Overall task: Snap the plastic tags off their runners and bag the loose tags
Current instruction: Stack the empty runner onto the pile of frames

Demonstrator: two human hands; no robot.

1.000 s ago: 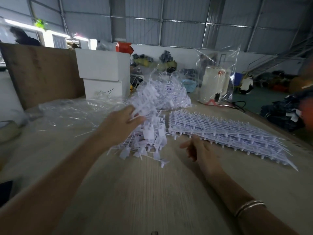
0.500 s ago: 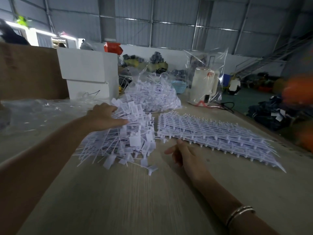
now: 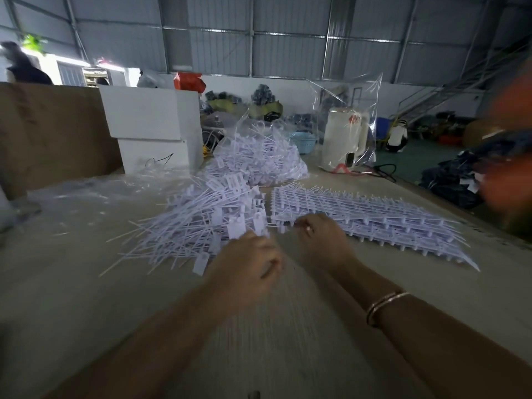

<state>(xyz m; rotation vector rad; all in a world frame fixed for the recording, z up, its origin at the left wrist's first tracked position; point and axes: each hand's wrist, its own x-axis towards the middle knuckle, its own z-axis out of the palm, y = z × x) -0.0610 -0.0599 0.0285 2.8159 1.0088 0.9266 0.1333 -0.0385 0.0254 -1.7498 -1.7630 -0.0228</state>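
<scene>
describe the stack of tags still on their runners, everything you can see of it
The stack of runners is pale lilac-white plastic: flat lattice sheets of thin rods with small pegs along the near edge. It lies flat on the wooden table, running right and slightly toward the camera from the loose tag pile. The right hand touches its near left corner; the grip is blurred.

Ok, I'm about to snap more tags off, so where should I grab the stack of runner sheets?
Probably the near left corner of the stack of runner sheets, from the front: that edge faces the right hand, overhangs slightly, and stays clear of the loose tag pile.
</scene>
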